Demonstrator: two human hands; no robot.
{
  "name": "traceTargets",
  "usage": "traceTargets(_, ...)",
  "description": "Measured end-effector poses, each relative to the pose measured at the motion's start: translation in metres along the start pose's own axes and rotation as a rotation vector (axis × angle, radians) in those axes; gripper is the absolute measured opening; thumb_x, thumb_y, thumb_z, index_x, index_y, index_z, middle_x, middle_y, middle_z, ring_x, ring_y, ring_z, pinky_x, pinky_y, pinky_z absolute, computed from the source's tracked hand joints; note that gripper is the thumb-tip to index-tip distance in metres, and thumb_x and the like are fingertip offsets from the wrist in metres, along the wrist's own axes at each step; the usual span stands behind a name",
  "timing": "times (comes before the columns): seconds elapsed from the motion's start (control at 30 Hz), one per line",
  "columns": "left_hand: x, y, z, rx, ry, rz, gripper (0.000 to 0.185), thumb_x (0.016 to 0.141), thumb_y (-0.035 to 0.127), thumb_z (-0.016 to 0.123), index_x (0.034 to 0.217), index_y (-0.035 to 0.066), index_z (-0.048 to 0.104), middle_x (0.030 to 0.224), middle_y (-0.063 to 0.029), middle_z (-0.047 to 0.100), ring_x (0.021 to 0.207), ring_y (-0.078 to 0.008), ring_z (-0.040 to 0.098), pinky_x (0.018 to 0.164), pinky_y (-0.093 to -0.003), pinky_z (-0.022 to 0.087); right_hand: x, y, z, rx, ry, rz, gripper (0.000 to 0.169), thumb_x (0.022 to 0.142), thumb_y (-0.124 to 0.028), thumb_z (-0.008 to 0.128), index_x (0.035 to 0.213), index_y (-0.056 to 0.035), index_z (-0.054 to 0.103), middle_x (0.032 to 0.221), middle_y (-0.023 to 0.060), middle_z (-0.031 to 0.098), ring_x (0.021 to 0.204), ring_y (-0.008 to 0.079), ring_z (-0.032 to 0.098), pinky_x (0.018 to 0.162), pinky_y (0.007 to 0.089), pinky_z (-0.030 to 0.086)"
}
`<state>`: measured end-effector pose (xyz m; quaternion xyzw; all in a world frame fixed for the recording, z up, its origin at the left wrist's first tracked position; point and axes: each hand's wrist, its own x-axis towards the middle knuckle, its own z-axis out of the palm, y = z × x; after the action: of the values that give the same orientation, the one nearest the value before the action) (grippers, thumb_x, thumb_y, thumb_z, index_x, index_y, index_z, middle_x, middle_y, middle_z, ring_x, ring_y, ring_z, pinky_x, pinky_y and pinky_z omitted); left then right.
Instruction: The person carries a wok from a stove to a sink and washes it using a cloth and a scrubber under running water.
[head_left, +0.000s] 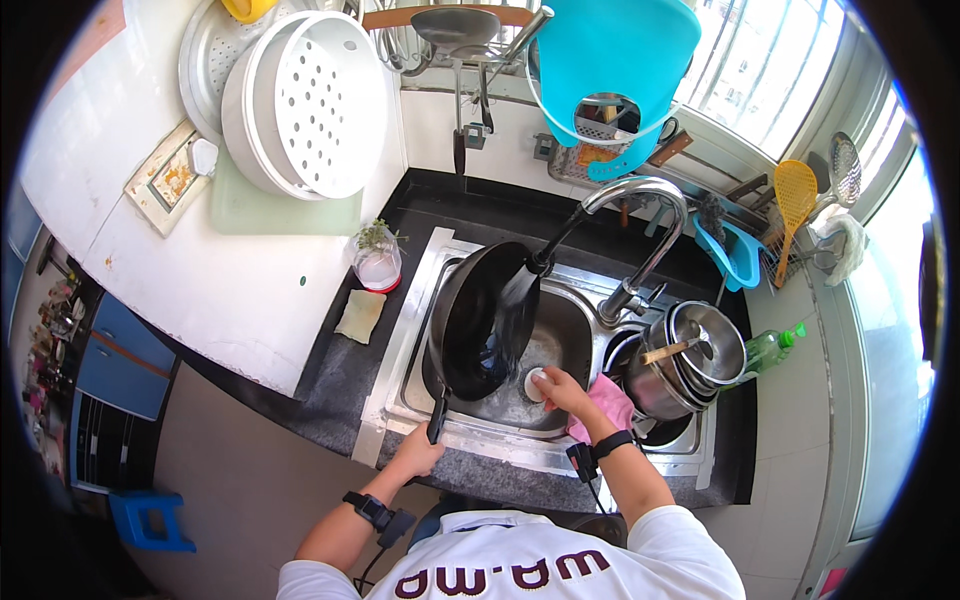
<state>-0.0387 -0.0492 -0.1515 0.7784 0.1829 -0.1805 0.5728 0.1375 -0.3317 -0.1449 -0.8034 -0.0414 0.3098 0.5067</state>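
Observation:
My left hand grips the black handle of a dark wok, which is tilted on its side in the left basin of a steel sink. Water runs from the hose end of a chrome faucet into the wok. To the right of the wok, over the basin floor, my right hand holds a small round white object between thumb and fingers; its kind is unclear. A pink cloth lies beside my right wrist, on the divider between the basins.
Stacked metal pots fill the right basin, a wooden-handled utensil on top. Behind them stands a green soap bottle. A jar with a plant and a yellowish sponge are left of the sink. White steamer pots stand farther left.

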Motion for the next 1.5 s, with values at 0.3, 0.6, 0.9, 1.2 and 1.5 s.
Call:
traceTargets(0.3,-0.033,0.045,0.022,-0.61,-0.352,-0.314,0.017,0.083,0.003,0.054,0.084,0.009,0.038,0.055,0.0016,0.037,0.038,-0.0071,0.036,0.032,-0.0241,0.032,0.027,-0.001,-0.012,-0.017,0.104,-0.023,0.033,0.089,-0.033,0.056,0.099,-0.0022,0.049,0.071,0.0063,0.058,0.049,0.0145,0.059,0.044,0.024,0.046)
traceTargets(0.6,-0.036,0.046,0.065,-0.672,-0.476,-0.36,0.026,0.092,0.029,0.053,0.083,0.01,0.038,0.058,0.0011,0.041,0.042,-0.0084,0.041,0.037,-0.0253,0.038,0.096,0.012,-0.023,-0.329,0.154,0.356,0.049,0.088,-0.021,0.052,0.126,0.003,0.033,0.086,0.0197,0.063,0.053,0.0234,0.063,0.043,0.0312,0.052)
traceTargets(0.9,-0.026,0.042,0.064,-0.693,-0.565,-0.485,0.038,0.096,0.043,0.038,0.081,0.009,0.035,0.055,-0.0034,0.041,0.037,-0.0126,0.039,0.034,-0.0282,0.036,0.185,-0.031,0.041,0.603,0.334,-0.06,0.039,0.094,-0.041,0.043,0.118,-0.0109,0.036,0.095,0.0088,0.053,0.075,0.0192,0.06,0.068,0.0317,0.049)
traceTargets(1.2,-0.023,0.04,0.066,-0.645,-0.543,-0.432,0.033,0.097,0.039,0.038,0.083,0.009,0.033,0.056,-0.0034,0.04,0.037,-0.0128,0.04,0.034,-0.0296,0.037,0.085,-0.029,0.042,-0.144,-0.873,0.395,0.035,0.092,-0.045,0.044,0.087,-0.0107,0.05,0.07,0.0035,0.053,0.057,0.0202,0.06,0.057,0.0305,0.052)
traceTargets(1.5,-0.022,0.039,0.064,-0.68,-0.582,-0.421,0.035,0.097,0.038,0.038,0.081,0.007,0.034,0.057,-0.0037,0.041,0.037,-0.0132,0.04,0.034,-0.0295,0.037,0.154,0.008,-0.023,-0.756,0.309,-0.138,0.046,0.089,-0.049,0.047,0.104,-0.0054,0.051,0.083,0.015,0.064,0.07,0.0243,0.065,0.06,0.0318,0.052)
